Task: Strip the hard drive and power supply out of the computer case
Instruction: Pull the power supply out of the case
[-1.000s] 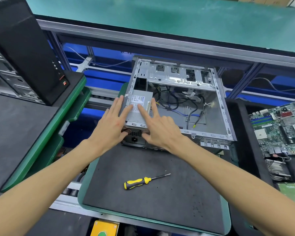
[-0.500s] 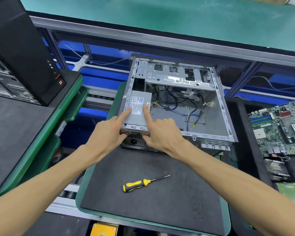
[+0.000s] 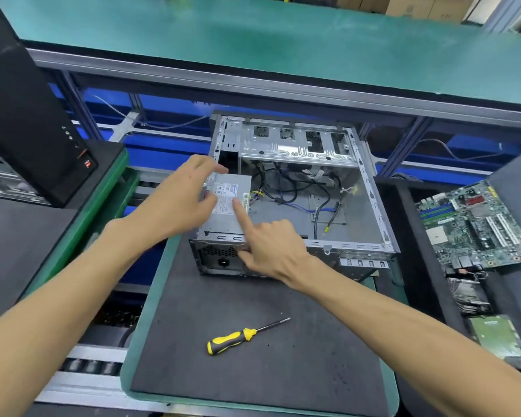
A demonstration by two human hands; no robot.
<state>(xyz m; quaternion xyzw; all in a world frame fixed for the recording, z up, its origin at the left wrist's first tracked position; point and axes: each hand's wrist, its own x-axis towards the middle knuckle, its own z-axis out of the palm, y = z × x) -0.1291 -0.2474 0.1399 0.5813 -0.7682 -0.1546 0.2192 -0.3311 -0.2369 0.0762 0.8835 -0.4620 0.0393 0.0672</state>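
An open grey metal computer case (image 3: 370,206) lies on a dark mat. Its silver power supply (image 3: 226,218) with a white label sits in the near left corner, with black and coloured cables (image 3: 286,188) trailing from it into the case. My left hand (image 3: 178,203) reaches over the supply's far left edge with fingers spread, thumb against its top. My right hand (image 3: 268,245) rests at the case's near rim, index finger pressed on the supply's label, thumb on the rear grille. I cannot see a hard drive inside the case.
A yellow and black screwdriver (image 3: 241,338) lies on the mat (image 3: 253,371) in front of the case. A black tower (image 3: 21,115) stands at left. At right a bin holds a green motherboard (image 3: 475,224), a heatsink (image 3: 466,293) and a hard drive (image 3: 497,338).
My left hand has slid from the near end of the power supply up to its far left edge. My right hand stays put with the index finger on the label.
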